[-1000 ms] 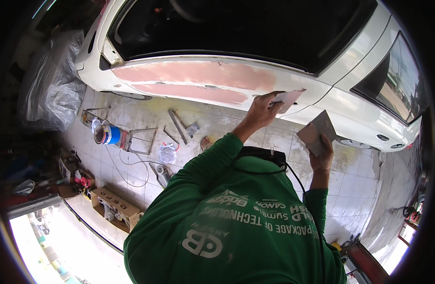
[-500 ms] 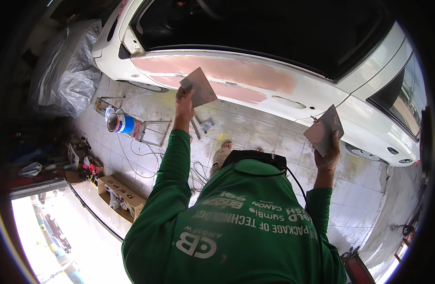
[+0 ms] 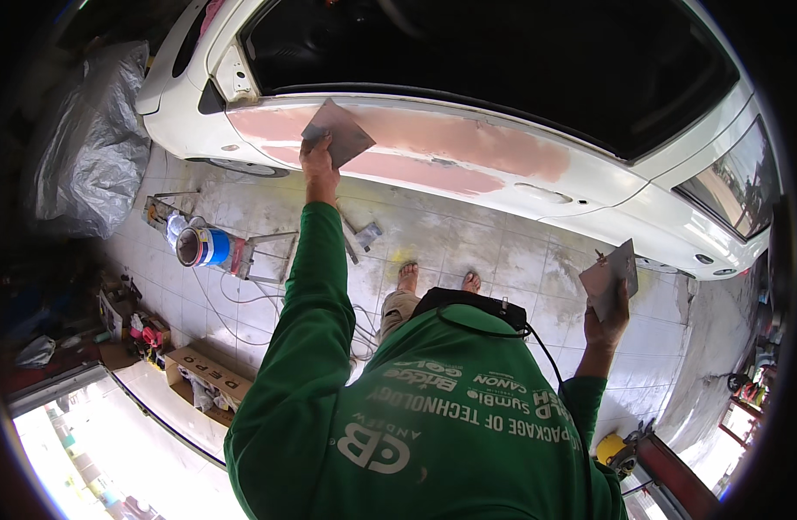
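Note:
A white car (image 3: 619, 186) stands along the far side, its door carrying broad patches of pink body filler (image 3: 468, 143). My left hand (image 3: 319, 173) is closed on a flat, dark square putty spreader (image 3: 345, 137), which overlaps the left part of the pink patches; whether its edge touches the door cannot be told. Off to the right, my right hand (image 3: 608, 325) grips a second flat plate (image 3: 613, 273), with pinkish filler smeared on its face and a small lump at its edge. That plate is held apart from the car, over the tiled floor.
A paint can with a blue band (image 3: 210, 247) sits on a low metal stand (image 3: 264, 258) at left, hoses beside it. Behind lies silver sheeting (image 3: 91, 143). A cardboard box (image 3: 206, 373) stands lower left. My bare feet (image 3: 407, 276) are on the tiles (image 3: 511, 251).
My left hand has moved the spreader left and slightly upward along the door. My right hand with its plate has dropped lower, away from the car. The view has shifted a little.

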The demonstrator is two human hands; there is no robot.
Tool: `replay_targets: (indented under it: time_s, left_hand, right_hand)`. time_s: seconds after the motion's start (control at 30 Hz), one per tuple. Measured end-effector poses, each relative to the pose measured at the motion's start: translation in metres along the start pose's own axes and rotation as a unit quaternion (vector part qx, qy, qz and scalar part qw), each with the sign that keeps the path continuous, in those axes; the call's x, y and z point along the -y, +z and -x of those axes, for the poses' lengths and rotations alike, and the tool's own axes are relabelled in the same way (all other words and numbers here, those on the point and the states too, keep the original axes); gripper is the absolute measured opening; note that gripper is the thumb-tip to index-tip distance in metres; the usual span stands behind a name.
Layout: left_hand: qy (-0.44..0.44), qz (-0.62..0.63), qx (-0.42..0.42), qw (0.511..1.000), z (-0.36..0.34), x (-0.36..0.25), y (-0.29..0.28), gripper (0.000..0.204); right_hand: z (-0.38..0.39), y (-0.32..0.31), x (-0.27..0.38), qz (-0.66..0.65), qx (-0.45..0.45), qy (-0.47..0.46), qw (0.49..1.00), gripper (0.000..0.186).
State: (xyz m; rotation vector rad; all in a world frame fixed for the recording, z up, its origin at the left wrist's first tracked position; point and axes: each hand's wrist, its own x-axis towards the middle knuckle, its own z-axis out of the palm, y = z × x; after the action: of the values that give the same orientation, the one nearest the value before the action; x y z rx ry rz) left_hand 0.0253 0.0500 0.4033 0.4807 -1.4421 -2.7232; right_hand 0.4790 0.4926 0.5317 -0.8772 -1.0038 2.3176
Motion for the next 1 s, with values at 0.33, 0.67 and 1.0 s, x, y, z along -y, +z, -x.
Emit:
replay_targets:
  time_s: [0.33, 0.67, 1.0]
  left_hand:
    - [0.079, -0.129, 0.155, 0.976, 0.126, 0.123, 0.129, 0.021]
    - [0.102, -0.292, 0.298, 0.903, 0.256, 0.245, 0.257, 0.029]
    - [0.203, -0.463, 0.432, 0.747, 0.385, 0.127, 0.198, 0.027]
  right_hand:
    - [-0.008, -0.011, 0.001, 0.085, -0.032, -0.066, 0.994, 0.041]
    - [-0.043, -0.078, 0.053, 0.112, 0.026, -0.059, 0.992, 0.044]
    - [-0.094, -0.035, 0.053, -0.033, 0.129, 0.152, 0.979, 0.047]
